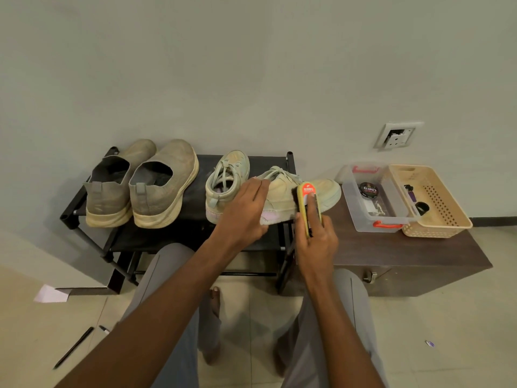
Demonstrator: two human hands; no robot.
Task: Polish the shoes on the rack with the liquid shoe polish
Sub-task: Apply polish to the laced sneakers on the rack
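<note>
Sneaker [282, 191] being worked now: pale green lace-up, laid on its side across the right end of the black shoe rack [260, 161], toe overhanging toward the brown cabinet [405, 247].

Left hand [246, 208] is laid over the heel and collar, fingers curled over the upper, pinning it down. Right hand [316, 236] is wrapped round a shoe brush [306, 203] with a yellow body and orange label; dark bristles are pressed against the sneaker's side, just beside the midsole. Hands are close together, the shoe between them.

Progress, as judged from what shows:
- Brushing stage only. No liquid polish bottle can be identified in either hand.
- A pinkish patch is seen on the sole edge near the heel; whether that is product or staining cannot be told.
- The matching sneaker [226, 180] stands upright just left, untouched by either hand, looks similarly dull.
- Grey slip-on pair [140, 186] at the rack's left end looks dusty, soles grubby. Probably not yet done.

So at best one shoe of four is in hand; the rest is left.

Supplies are on the cabinet: clear plastic box [375, 197] with orange latches holding a round polish tin [368, 190], and a beige perforated basket [436, 203] with small dark items, too small to be named. Liquid polish may be among them; not confirmable.
</note>
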